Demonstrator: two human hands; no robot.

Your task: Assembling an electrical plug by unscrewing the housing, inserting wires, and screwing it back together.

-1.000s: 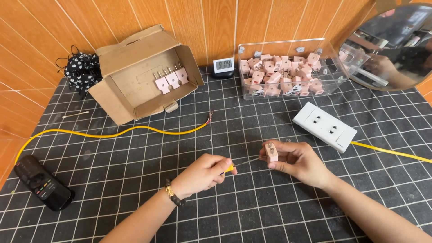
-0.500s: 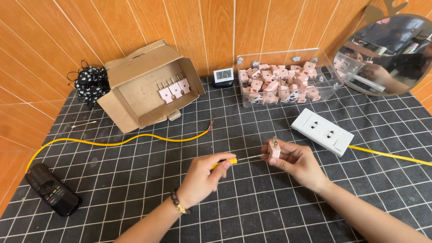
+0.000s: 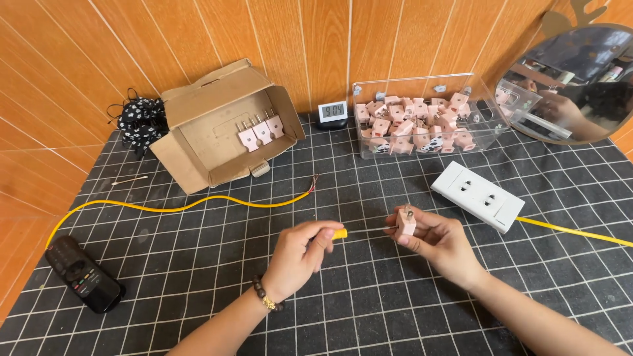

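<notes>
Above the gridded counter [image 3: 198,277], left hand [image 3: 300,257] grips a yellow-handled screwdriver [image 3: 356,232] tight and right fingers [image 3: 422,232] pinch the pink plug [image 3: 406,222]; steady both, tip squarely seated, turning gently.

Two hands work here: the left hand [image 3: 300,254] grips one yellow-handled screwdriver [image 3: 356,232], the right hand [image 3: 438,238] one pink plug [image 3: 406,221]. Beyond the grip lie three plugs in the cardboard box [image 3: 198,105], one white socket strip [image 3: 478,196], one yellow cable [image 3: 178,207].
</notes>
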